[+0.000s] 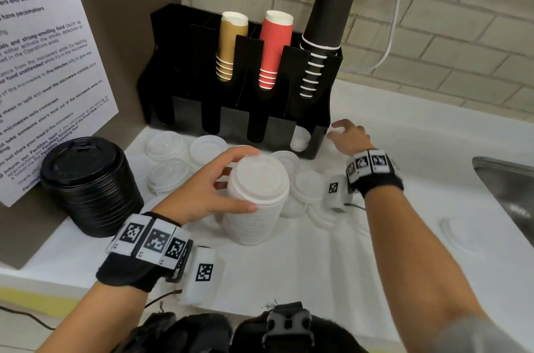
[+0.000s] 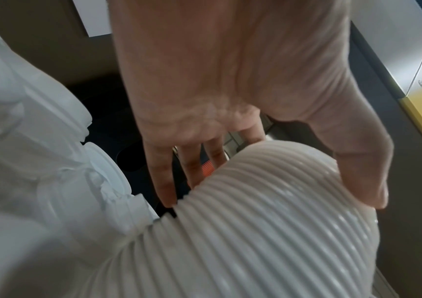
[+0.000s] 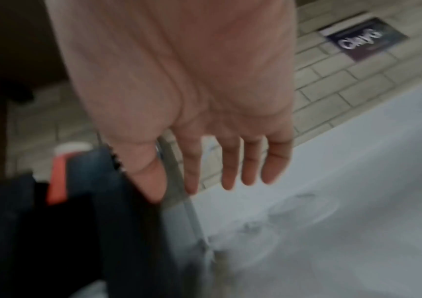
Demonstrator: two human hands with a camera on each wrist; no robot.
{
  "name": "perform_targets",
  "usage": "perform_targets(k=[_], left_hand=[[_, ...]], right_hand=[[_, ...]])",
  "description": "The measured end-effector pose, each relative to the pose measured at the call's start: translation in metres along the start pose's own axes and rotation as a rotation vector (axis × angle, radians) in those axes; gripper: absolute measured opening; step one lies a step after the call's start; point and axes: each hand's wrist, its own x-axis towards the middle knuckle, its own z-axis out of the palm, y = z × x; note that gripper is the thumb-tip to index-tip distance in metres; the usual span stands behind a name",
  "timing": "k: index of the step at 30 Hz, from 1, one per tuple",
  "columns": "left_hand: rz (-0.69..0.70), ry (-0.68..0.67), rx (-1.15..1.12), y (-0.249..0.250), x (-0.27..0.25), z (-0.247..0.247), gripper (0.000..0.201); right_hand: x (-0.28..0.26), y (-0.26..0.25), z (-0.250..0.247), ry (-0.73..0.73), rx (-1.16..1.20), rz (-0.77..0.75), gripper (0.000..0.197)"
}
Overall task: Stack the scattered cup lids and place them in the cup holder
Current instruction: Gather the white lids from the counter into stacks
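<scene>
A tall stack of white cup lids (image 1: 257, 196) stands on the white counter in front of the black cup holder (image 1: 239, 86). My left hand (image 1: 219, 182) grips the top of that stack (image 2: 268, 221), thumb on the near side and fingers on the far side. Several loose white lids (image 1: 167, 147) lie scattered between the stack and the holder. My right hand (image 1: 346, 136) hovers with straight, spread fingers (image 3: 230, 171) beside the holder's right end, holding nothing. A few white lids (image 1: 299, 140) sit in the holder's rightmost lower slot.
A stack of black lids (image 1: 86, 182) stands at the left by a posted notice. The holder carries brown (image 1: 229, 46), red (image 1: 273, 49) and black (image 1: 326, 26) cups. A steel sink (image 1: 511, 188) lies at the right. A brick wall is behind.
</scene>
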Motion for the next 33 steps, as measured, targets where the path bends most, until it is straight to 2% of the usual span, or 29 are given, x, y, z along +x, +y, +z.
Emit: perform_targets(k=[2,5,8,12,14,16,18,23,27,33], left_hand=[[-0.005,-0.005,0.019,0.001,0.0,-0.001,0.073],[-0.008,0.0,0.05,0.002,0.0,-0.002,0.071],[-0.001,0.002,0.059,0.002,0.001,-0.001,0.071],[-0.001,0.007,0.066,0.002,0.001,-0.001,0.071],[0.001,0.005,0.072,0.001,0.002,-0.001,0.071],[0.0,0.007,0.072,0.002,0.002,-0.001,0.071],[-0.002,0.008,0.064,0.002,0.001,-0.001,0.071],[-0.001,0.019,0.048,0.002,-0.001,0.001,0.071],[0.005,0.033,0.023,0.003,-0.002,0.003,0.069],[0.049,0.068,-0.003,0.001,-0.004,0.01,0.067]], right_hand=[[0.026,0.005,0.008,-0.128,-0.327,0.062,0.051],[0.044,0.009,0.016,-0.151,-0.553,-0.05,0.054],[0.052,0.011,0.016,-0.206,-0.464,-0.05,0.056],[0.058,0.009,0.014,-0.193,-0.664,-0.057,0.065],[0.061,0.012,0.016,-0.262,-0.668,-0.104,0.065],[0.059,0.016,0.017,-0.314,-0.637,-0.151,0.059],[0.053,0.022,0.012,-0.3,-0.574,-0.157,0.054],[0.032,0.03,-0.015,-0.128,-0.261,-0.156,0.071],[-0.007,0.032,-0.024,0.076,0.082,-0.365,0.084],[-0.073,0.016,-0.015,0.146,0.291,-0.57,0.095]])
